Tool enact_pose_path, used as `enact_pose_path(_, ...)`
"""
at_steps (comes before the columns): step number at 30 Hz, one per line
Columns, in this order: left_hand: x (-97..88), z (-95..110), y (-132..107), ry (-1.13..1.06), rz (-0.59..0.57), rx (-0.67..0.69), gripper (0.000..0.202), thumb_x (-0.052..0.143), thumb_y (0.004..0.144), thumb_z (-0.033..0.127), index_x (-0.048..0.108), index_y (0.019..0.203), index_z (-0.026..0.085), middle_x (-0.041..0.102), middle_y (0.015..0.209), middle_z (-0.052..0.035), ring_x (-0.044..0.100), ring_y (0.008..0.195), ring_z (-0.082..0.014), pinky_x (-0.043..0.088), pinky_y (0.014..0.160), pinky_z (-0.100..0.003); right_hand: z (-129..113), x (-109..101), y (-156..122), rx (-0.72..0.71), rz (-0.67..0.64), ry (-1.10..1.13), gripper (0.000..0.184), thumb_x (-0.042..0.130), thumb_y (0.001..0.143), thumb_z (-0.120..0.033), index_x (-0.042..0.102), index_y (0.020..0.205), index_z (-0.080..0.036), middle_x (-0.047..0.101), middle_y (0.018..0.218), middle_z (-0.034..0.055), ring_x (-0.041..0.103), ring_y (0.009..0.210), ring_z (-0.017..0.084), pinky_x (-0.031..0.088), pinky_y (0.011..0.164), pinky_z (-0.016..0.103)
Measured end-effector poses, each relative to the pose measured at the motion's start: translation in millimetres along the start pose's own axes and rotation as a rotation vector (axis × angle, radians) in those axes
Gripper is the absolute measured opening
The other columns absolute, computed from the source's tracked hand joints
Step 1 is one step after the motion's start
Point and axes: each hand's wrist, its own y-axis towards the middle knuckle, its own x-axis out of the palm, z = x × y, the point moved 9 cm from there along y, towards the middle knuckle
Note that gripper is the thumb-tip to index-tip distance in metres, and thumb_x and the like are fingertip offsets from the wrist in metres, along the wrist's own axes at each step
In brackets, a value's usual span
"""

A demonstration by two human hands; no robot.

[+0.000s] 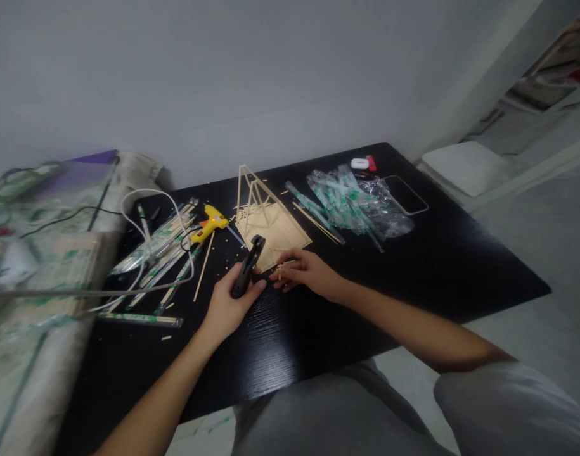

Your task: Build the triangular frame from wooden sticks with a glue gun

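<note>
My left hand (232, 303) is wrapped around a black hand tool (248, 269) with a rounded head; its exact kind is not clear. Close by on the right, my right hand (305, 273) pinches a short piece of wooden stick (279, 272) between its fingertips. Just beyond both hands lies a flat base of side-by-side wooden sticks (283, 231). A frame of thin sticks (256, 196) rises from the base in tall triangles. Small offcuts are scattered at its left edge.
A yellow glue gun (210, 223) lies left of the base, near wrapped chopsticks (170, 244) and a looping white cable (193, 269). To the right are crumpled plastic wrappers (344, 199), a phone (406, 194) and a white case (359, 163). A wall stands behind the black table (366, 316).
</note>
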Motion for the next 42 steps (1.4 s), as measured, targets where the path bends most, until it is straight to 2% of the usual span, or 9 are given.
enact_pose_path(5, 10.9, 1, -4, -0.025, -0.095, 0.016, 0.044, 0.077, 0.079, 0.041, 0.065, 0.116, 0.021, 0.047, 0.065, 0.0077, 0.044, 0.057, -0.0101, 0.035, 0.056, -0.022, 5, 10, -3, 0.045, -0.07, -0.024, 0.049, 0.084, 0.076, -0.035, 0.057, 0.112, -0.016, 0.078, 0.09, 0.006, 0.075, 0.079, 0.016, 0.06, 0.071, 0.028)
enact_pose_path(9, 19.5, -1, -7, 0.023, -0.161, 0.046, 0.039, 0.077, 0.08, 0.042, 0.068, 0.111, 0.02, 0.047, 0.064, 0.0068, 0.045, 0.06, -0.0108, 0.035, 0.057, -0.023, 11, 15, -4, 0.046, -0.117, -0.04, 0.051, 0.084, 0.077, -0.034, 0.058, 0.116, -0.015, 0.078, 0.091, 0.006, 0.074, 0.08, 0.015, 0.059, 0.073, 0.027)
enact_pose_path(14, 21.2, -2, -7, 0.068, -0.171, 0.061, 0.033, 0.073, 0.083, 0.044, 0.069, 0.104, 0.019, 0.052, 0.065, 0.0055, 0.048, 0.061, -0.0111, 0.037, 0.059, -0.023, 13, 16, -2, 0.038, -0.142, -0.077, 0.049, 0.082, 0.078, -0.034, 0.058, 0.117, -0.015, 0.077, 0.088, 0.0045, 0.074, 0.075, 0.014, 0.059, 0.07, 0.026)
enact_pose_path(20, 14.2, 1, -6, 0.152, -0.127, 0.086, 0.029, 0.073, 0.081, 0.04, 0.066, 0.1, 0.02, 0.056, 0.067, 0.006, 0.049, 0.059, -0.0105, 0.038, 0.057, -0.022, -7, -8, 1, -0.107, 0.062, -0.211, 0.037, 0.081, 0.078, -0.038, 0.064, 0.102, -0.016, 0.075, 0.079, 0.0028, 0.072, 0.072, 0.015, 0.058, 0.065, 0.025)
enact_pose_path(24, 12.3, 3, -6, 0.196, -0.109, 0.105, 0.028, 0.073, 0.08, 0.036, 0.066, 0.101, 0.019, 0.059, 0.067, 0.0056, 0.052, 0.059, -0.0109, 0.039, 0.057, -0.022, -8, -12, 3, -0.091, 0.076, -0.235, 0.036, 0.081, 0.075, -0.039, 0.064, 0.099, -0.016, 0.074, 0.081, 0.0028, 0.07, 0.07, 0.016, 0.057, 0.064, 0.028)
enact_pose_path(27, 13.8, 4, -7, 0.238, -0.123, 0.124, 0.028, 0.072, 0.081, 0.037, 0.066, 0.104, 0.021, 0.064, 0.072, 0.0045, 0.058, 0.062, -0.0122, 0.044, 0.061, -0.023, -20, -16, 0, -0.189, 0.152, -0.417, 0.024, 0.073, 0.082, -0.035, 0.066, 0.094, -0.016, 0.072, 0.081, 0.0026, 0.068, 0.072, 0.016, 0.054, 0.066, 0.028)
enact_pose_path(31, 13.9, 2, -4, 0.327, -0.119, 0.123, 0.027, 0.069, 0.084, 0.036, 0.066, 0.106, 0.022, 0.073, 0.084, 0.0008, 0.068, 0.074, -0.017, 0.051, 0.07, -0.027, -43, -18, -8, -0.372, 0.276, -0.848, 0.007, 0.063, 0.085, -0.017, 0.068, 0.09, -0.017, 0.069, 0.081, 0.0015, 0.062, 0.072, 0.015, 0.048, 0.069, 0.027)
enact_pose_path(36, 12.3, -7, 0, 0.469, -0.091, 0.085, 0.029, 0.067, 0.085, 0.033, 0.067, 0.112, 0.022, 0.078, 0.098, -0.0053, 0.074, 0.087, -0.0245, 0.055, 0.08, -0.035, -40, -4, -9, -0.445, 0.18, -1.174, 0.013, 0.069, 0.082, -0.011, 0.066, 0.093, -0.016, 0.068, 0.092, 0.0066, 0.061, 0.089, 0.021, 0.048, 0.082, 0.034)
enact_pose_path(42, 12.6, -10, 2, 0.511, -0.092, 0.054, 0.029, 0.07, 0.084, 0.032, 0.069, 0.111, 0.022, 0.078, 0.101, -0.0066, 0.075, 0.091, -0.0268, 0.055, 0.082, -0.037, -25, 3, -5, -0.436, 0.083, -1.328, 0.015, 0.066, 0.09, -0.012, 0.064, 0.105, -0.015, 0.068, 0.103, 0.0108, 0.061, 0.101, 0.025, 0.049, 0.092, 0.039)
